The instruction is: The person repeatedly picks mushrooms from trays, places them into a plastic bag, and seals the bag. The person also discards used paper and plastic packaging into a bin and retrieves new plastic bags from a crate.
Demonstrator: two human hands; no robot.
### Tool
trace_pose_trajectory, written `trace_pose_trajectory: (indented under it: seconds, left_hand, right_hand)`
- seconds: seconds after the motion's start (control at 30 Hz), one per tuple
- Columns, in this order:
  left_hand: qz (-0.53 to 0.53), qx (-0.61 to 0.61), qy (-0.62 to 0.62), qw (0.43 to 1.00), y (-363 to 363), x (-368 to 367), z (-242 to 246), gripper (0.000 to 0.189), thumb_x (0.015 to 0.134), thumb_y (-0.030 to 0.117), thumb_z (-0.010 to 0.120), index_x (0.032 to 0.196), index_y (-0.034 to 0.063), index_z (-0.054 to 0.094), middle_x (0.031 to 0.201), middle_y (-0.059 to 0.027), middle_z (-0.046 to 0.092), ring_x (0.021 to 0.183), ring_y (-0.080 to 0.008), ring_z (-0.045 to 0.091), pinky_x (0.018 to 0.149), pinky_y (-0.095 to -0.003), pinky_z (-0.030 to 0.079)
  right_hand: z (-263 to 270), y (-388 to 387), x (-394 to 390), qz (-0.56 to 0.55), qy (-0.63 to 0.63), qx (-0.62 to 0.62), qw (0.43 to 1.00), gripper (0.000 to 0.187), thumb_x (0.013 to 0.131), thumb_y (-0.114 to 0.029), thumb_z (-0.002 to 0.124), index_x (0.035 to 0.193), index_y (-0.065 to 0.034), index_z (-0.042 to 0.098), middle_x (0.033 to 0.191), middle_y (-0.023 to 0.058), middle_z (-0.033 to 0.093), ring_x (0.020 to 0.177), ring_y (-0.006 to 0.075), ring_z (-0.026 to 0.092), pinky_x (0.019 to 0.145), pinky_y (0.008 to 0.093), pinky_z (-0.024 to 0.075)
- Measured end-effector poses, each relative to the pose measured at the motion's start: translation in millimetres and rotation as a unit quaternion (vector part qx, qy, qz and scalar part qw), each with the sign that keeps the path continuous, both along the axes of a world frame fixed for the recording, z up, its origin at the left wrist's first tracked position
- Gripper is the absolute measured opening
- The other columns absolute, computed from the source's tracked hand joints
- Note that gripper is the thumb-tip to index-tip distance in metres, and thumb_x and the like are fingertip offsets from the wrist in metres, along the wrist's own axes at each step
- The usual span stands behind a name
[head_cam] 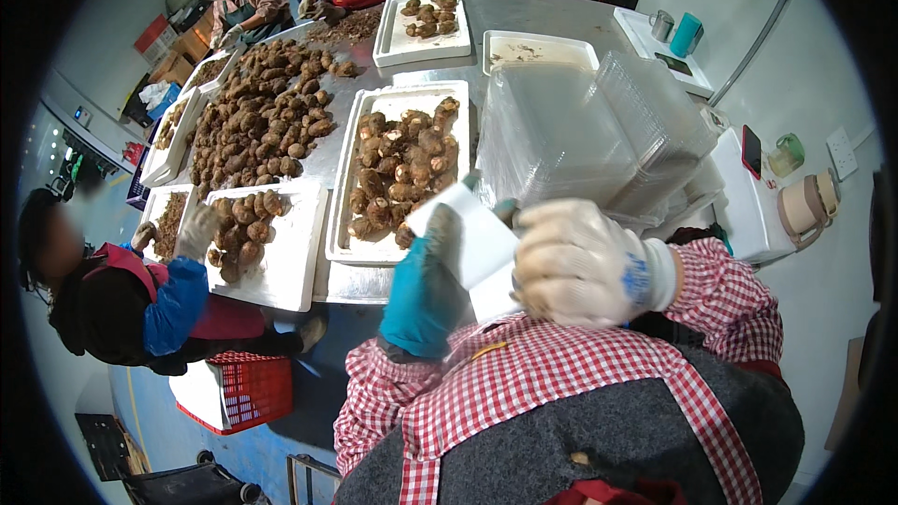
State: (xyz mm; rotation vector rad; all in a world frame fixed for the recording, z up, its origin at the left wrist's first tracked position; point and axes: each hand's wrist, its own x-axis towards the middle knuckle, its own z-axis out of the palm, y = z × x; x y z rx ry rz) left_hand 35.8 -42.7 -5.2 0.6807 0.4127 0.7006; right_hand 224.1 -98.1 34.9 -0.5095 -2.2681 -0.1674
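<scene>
My left hand (424, 291), in a teal and grey glove, grips a folded or overlapping white sheet (471, 228), its thumb lying across the near face. My right hand (579, 263) wears a white knit glove with blue print. Its fingers curl at the sheet's right edge; motion blur hides whether they pinch it. Just beyond my left hand is a white foam tray (339, 224) heaped with brown taro-like corms (403, 165), some with pale cut ends. Past my right hand stand stacks of clear plastic containers (561, 130), partly wrapped in film.
A large pile of corms (259, 109) covers the steel table's left. A co-worker (154, 287) handles corms over a foam tray (291, 245); others work at the far side. Another tray (421, 49) holds several corms. A phone (751, 152) and beige flask (803, 207) are at right.
</scene>
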Motion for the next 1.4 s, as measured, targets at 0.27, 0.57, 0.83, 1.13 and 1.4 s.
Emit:
trace_pose_trajectory:
  seconds: [0.27,0.57,0.83,1.13,1.4]
  left_hand:
    - [0.205,0.064,0.04,0.976,20.0,-42.2,-6.6,0.056,0.102,0.041,0.039,0.14,0.0005,0.037,0.129,-0.0187,0.055,0.117,-0.0273,0.056,0.102,-0.0417,0.046]
    - [0.165,0.001,0.0,0.986,34.8,-35.1,-25.7,0.05,0.102,0.033,0.045,0.143,0.0051,0.039,0.129,-0.0126,0.056,0.115,-0.0215,0.057,0.098,-0.0377,0.047]
    - [0.172,-0.004,0.067,0.983,38.7,-36.3,-39.2,0.05,0.101,0.033,0.046,0.141,0.0027,0.041,0.13,-0.0137,0.055,0.114,-0.0229,0.057,0.096,-0.0369,0.049]
    - [0.159,-0.039,0.073,0.984,47.7,-23.3,-40.4,0.051,0.101,0.034,0.047,0.14,0.0023,0.04,0.132,-0.0124,0.053,0.118,-0.0231,0.054,0.098,-0.0384,0.047]
    - [0.141,0.01,0.039,0.989,49.3,-9.6,-36.6,0.052,0.101,0.036,0.043,0.141,0.0029,0.039,0.124,-0.0147,0.056,0.103,-0.0217,0.061,0.087,-0.0355,0.054]
  right_hand:
    - [97.0,15.7,78.3,-0.24,0.2,-0.362,0.878,0.014,0.09,-0.014,0.059,0.098,-0.003,0.058,0.085,0.0024,0.059,0.072,0.0095,0.054,0.068,0.0259,0.0485]
    - [80.7,92.9,126.9,-0.361,0.036,-0.494,0.79,0.036,0.084,-0.021,0.073,0.108,-0.0004,0.057,0.092,0.007,0.064,0.084,0.0138,0.059,0.074,0.0264,0.0482]
    - [74.1,87.8,106.1,-0.408,-0.062,-0.43,0.803,0.055,0.077,-0.028,0.075,0.119,0.0031,0.056,0.11,0.0233,0.064,0.101,0.033,0.063,0.087,0.0353,0.0482]
    - [74.2,77.8,92.7,-0.643,-0.357,-0.119,0.667,0.096,0.08,-0.057,0.063,0.148,-0.0018,0.024,0.148,0.0293,0.029,0.138,0.0466,0.027,0.109,0.0425,0.0344]
    - [67.7,44.6,181.3,-0.575,-0.166,-0.432,0.674,0.084,0.083,-0.052,0.06,0.143,-0.0029,0.027,0.143,0.028,0.032,0.127,0.0372,0.043,0.103,0.0389,0.0393]
